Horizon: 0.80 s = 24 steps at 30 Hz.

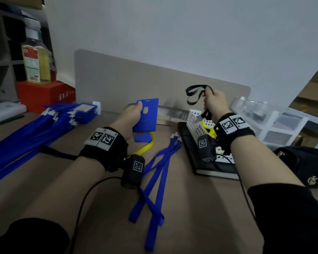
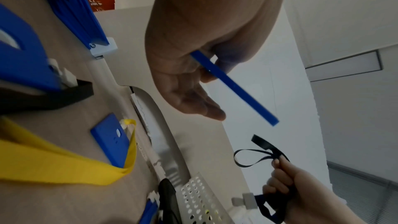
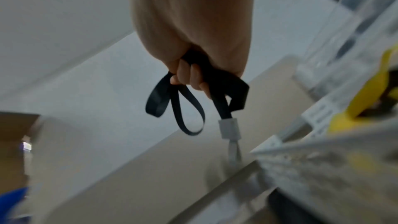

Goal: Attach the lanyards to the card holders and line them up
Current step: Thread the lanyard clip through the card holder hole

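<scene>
In the middle of the head view the left hand holds a blue card holder upright above the worktop; the thumb lies on its front face and the other fingers are behind it. In the left wrist view the same blue card holder shows only as a thin edge, gripped between the thumb and the curled fingers of the left hand.

To the right of the middle, the right hand is raised above a white perforated basket and closes around a black lanyard. Its loops stick out to the upper left of the fist. In the right wrist view the right hand grips the bunched black lanyard, and a grey clip hangs down from the strap.

On the worktop, just below the left hand, a second blue card holder lies flat with a yellow lanyard at it; in the left wrist view the yellow lanyard seems joined to the top of this second blue card holder. Some loose blue lanyards lie crossed in the lower middle of the frame. At the left edge, a row of blue card holders with blue lanyards lies side by side, the straps running to the lower left.

The basket stands on a black notebook. A red box with a bottle on it is in the upper left, and a black bag is at the right edge.
</scene>
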Tool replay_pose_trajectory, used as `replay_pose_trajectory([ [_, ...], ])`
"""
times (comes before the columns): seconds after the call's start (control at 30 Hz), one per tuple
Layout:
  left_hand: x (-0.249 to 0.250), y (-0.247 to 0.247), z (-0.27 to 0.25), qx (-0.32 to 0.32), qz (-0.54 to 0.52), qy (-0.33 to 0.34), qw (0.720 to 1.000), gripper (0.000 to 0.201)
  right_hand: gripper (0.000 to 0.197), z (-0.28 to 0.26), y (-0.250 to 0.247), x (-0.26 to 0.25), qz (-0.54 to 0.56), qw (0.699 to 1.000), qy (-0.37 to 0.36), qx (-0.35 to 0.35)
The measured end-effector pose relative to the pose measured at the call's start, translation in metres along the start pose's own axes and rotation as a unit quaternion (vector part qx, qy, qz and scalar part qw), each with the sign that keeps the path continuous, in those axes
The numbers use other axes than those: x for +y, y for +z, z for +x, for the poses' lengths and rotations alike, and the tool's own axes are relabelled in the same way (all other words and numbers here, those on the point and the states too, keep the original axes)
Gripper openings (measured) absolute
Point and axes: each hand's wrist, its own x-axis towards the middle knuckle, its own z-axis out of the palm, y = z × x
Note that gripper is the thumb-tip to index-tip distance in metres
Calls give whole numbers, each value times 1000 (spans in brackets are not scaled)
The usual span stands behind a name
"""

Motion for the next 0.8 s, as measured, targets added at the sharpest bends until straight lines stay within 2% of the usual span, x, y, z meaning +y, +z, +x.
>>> replay_pose_trajectory([
  [0.07, -3, 6, 0, -11, -1, -3, 1000, 33, 32, 7, -20, 9, -101, 994, -7, 45],
  [0.13, -6, 12, 0, -16, 1, -6, 1000, 35, 27, 11, -36, 20, -213, 975, 52, 40],
  [0.23, -9, 21, 2, -34, -7, -4, 999, 32, 37, 6, -50, 29, -379, 906, 173, -77],
  [0.3, -11, 27, 1, -43, -5, -11, 999, 30, 44, 1, -55, 30, -435, 868, 196, -141],
  [0.33, -11, 29, 0, -45, -3, -13, 999, 29, 46, 0, -57, 30, -440, 861, 200, -159],
  [0.43, -10, 34, -1, -43, 3, -19, 999, 27, 49, -4, -60, 17, -430, 859, 207, -184],
  [0.5, -9, 36, -2, -46, 4, -21, 999, 26, 45, -9, -62, 4, -449, 852, 195, -185],
  [0.6, -8, 39, -3, -56, -3, -27, 998, 26, 41, -9, -69, -9, -444, 859, 193, -169],
  [0.73, -8, 41, -4, -63, -8, -27, 998, 24, 32, -9, -66, -16, -404, 883, 188, -147],
  [0.8, -7, 41, -4, -61, -6, -27, 998, 24, 26, -14, -55, -20, -366, 905, 167, -138],
])
